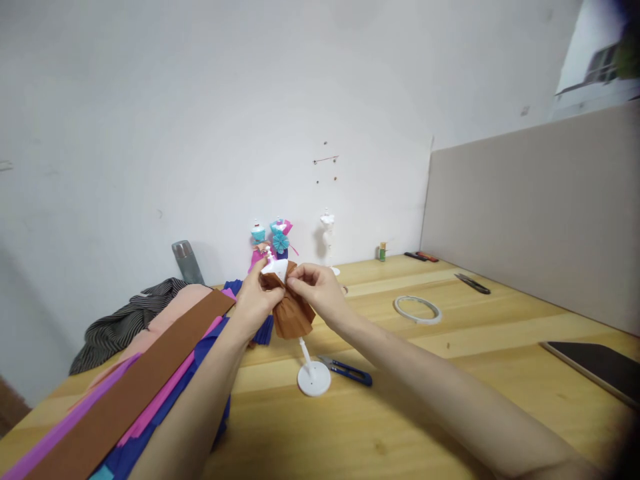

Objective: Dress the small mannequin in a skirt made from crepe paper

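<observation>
A small white dress form on a round base leans to the left before me, wrapped in a pleated brown crepe paper dress. My left hand grips the form's torso from the left, thumb pressed on the brown paper at the waist. From the right, my right hand pinches the brown paper at the chest between thumb and fingers. Blue-handled thread snips lie just right of the base.
Crepe paper strips in several colours are stacked at left, near a striped cloth and a flask. Dressed forms and a bare form stand by the wall. Rightward lie a tape roll, dark snips and a phone-like slab.
</observation>
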### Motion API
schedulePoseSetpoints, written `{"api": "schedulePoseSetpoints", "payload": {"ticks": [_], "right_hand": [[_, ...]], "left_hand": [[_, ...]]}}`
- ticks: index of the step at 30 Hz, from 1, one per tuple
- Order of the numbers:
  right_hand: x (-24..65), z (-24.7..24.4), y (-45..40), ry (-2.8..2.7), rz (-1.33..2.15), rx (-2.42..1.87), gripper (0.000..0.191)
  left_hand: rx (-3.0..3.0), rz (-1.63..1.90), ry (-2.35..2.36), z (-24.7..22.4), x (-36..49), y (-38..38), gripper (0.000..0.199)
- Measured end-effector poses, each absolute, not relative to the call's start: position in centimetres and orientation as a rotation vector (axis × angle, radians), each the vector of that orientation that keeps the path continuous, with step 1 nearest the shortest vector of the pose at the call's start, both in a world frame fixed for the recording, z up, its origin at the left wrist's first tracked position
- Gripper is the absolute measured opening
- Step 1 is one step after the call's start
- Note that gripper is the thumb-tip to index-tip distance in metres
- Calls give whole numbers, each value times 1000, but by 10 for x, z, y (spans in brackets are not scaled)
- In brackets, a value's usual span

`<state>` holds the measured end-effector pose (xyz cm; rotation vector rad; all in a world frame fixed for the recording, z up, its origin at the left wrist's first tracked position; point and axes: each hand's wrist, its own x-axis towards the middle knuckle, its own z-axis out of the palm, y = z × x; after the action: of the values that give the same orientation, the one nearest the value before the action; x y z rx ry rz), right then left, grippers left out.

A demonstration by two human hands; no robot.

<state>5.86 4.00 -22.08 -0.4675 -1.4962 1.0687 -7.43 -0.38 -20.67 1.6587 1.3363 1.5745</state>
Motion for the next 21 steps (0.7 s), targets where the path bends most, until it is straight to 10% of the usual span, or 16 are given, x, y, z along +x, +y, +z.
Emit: {"api": "schedulePoseSetpoints", "payload": {"ticks": [21], "right_hand": [[55, -224, 38, -1471, 1037, -473, 7]], "left_hand": [[1621, 1581, 1354, -209, -75, -2, 75]]}}
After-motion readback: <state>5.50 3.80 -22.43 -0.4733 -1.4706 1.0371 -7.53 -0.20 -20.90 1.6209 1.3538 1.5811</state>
